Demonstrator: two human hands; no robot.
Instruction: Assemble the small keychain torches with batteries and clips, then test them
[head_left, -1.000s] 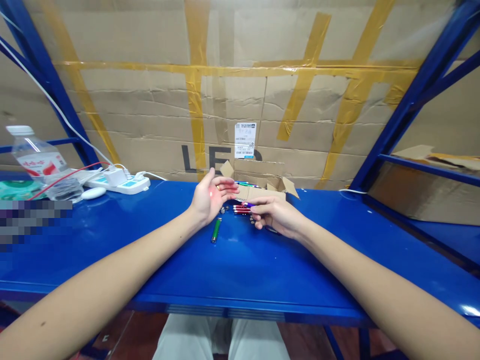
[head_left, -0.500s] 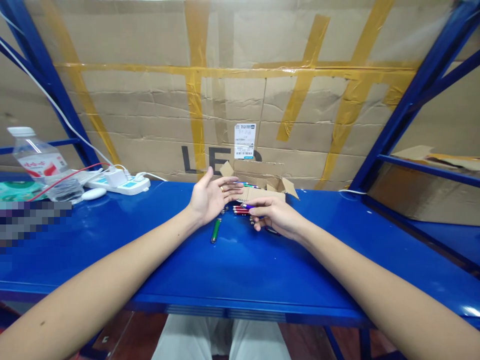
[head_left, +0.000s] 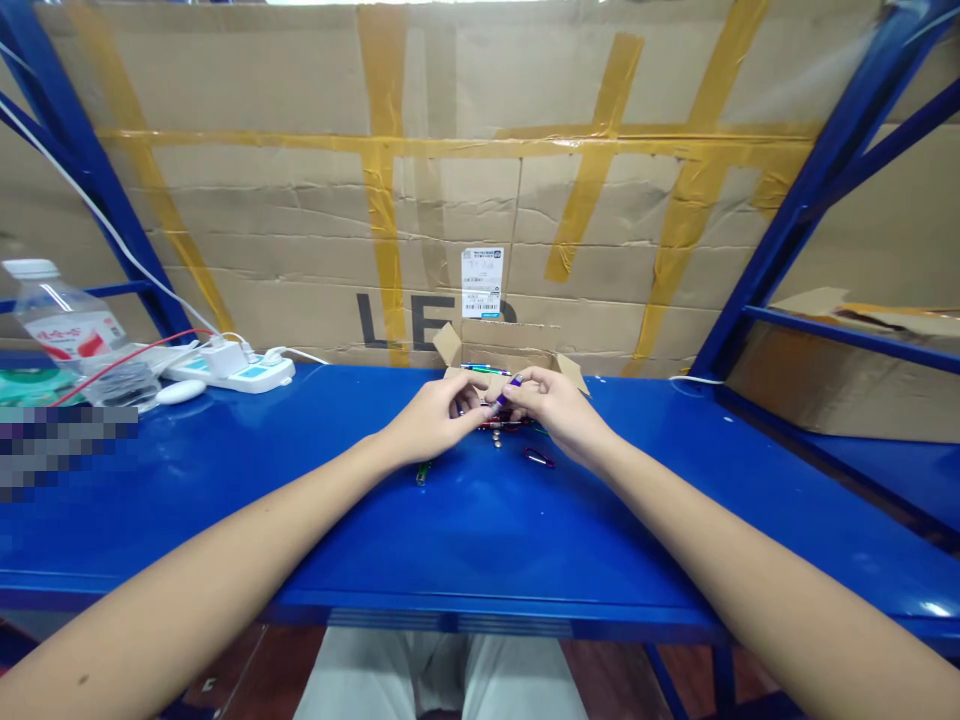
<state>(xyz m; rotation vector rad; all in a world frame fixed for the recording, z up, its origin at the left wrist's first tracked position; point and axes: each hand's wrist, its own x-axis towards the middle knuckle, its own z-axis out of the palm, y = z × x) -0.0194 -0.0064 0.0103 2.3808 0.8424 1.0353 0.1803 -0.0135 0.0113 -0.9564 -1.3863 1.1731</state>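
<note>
A small purple metal tube, like a mini flashlight body (head_left: 509, 392), is tilted between my two hands in front of the carton. My right hand (head_left: 559, 405) pinches its upper end between thumb and fingers. At its lower end are the curled fingers and thumb of my left hand (head_left: 435, 415), closed on it. Red metal tubes (head_left: 491, 425) lie beneath, partly covered by my hands. Just below them are small round button cells (head_left: 496, 438). A purple carabiner clip (head_left: 538, 458) rests nearer to me. Beside my left wrist lies a green tube (head_left: 422, 472), mostly hidden.
Behind my hands, an open small carton (head_left: 510, 345) holds coloured tubes. A white power strip (head_left: 259, 372) with cables and a plastic bottle (head_left: 75, 335) stand at the left of the blue table (head_left: 450, 560). At right is another cardboard box (head_left: 840, 385).
My left hand, open with spread fingers before, has moved right and curled onto the purple tube. My right hand has raised the tube slightly and tilted it. The button cells and carabiner show more clearly.
</note>
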